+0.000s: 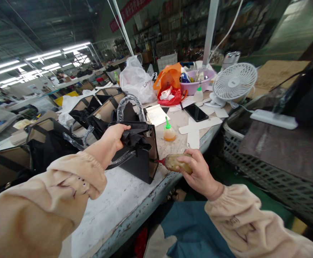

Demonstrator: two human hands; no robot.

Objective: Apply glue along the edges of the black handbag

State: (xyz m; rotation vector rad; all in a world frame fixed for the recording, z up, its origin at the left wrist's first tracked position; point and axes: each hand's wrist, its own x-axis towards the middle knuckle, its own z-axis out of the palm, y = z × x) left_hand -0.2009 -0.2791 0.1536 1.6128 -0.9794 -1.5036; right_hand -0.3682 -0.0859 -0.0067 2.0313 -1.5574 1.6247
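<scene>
A black handbag (142, 161) with a plastic-wrapped handle stands near the front edge of the worn white worktable (118, 200). My left hand (115, 136) grips the black lining bunched at the bag's open top. My right hand (196, 170) holds a grimy glue squeeze bottle (175, 162), its red nozzle touching the bag's side edge. A second glue bottle (169, 132) with a green cap stands on the table behind the bag.
More black bags (48, 139) line the table to the left. Behind lie a notepad (156, 114), a phone (196, 112), white cut-out pieces (196, 129), plastic bags (137, 80), a purple basin (196, 82) and a white fan (235, 81). A grey crate (266, 168) stands at right.
</scene>
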